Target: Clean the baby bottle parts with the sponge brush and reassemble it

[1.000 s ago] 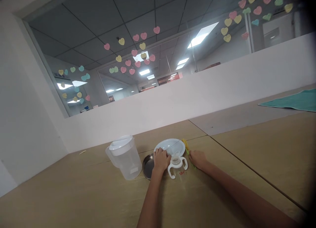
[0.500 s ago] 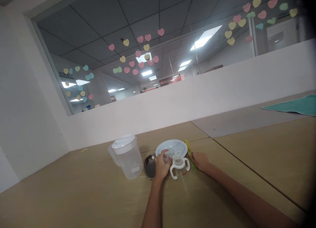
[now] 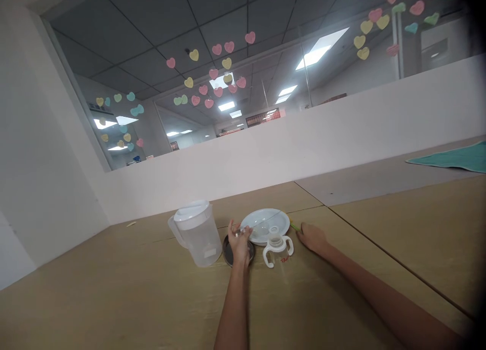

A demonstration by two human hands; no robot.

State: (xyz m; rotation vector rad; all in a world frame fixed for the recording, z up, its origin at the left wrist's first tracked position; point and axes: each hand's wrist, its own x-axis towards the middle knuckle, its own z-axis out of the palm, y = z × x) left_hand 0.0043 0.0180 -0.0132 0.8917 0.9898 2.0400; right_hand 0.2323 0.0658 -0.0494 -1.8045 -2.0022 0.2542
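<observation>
The left hand (image 3: 240, 245) is over the metal dish (image 3: 228, 254), its grip unclear; apart from it, the right hand (image 3: 312, 237) pinches the green utensil (image 3: 295, 227), likely because it is slim, right of the bowl (image 3: 284, 222).

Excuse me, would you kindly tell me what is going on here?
Someone is handling things with both bare hands at a wood-coloured table. The left hand is over a round, dark metal dish; whether it holds anything is unclear. The right hand grips a thin green-and-yellow tool beside a round white bowl. A clear bottle with two white handles stands upright in front of the bowl, and a translucent, lidded plastic pitcher stands left of the dish.
</observation>
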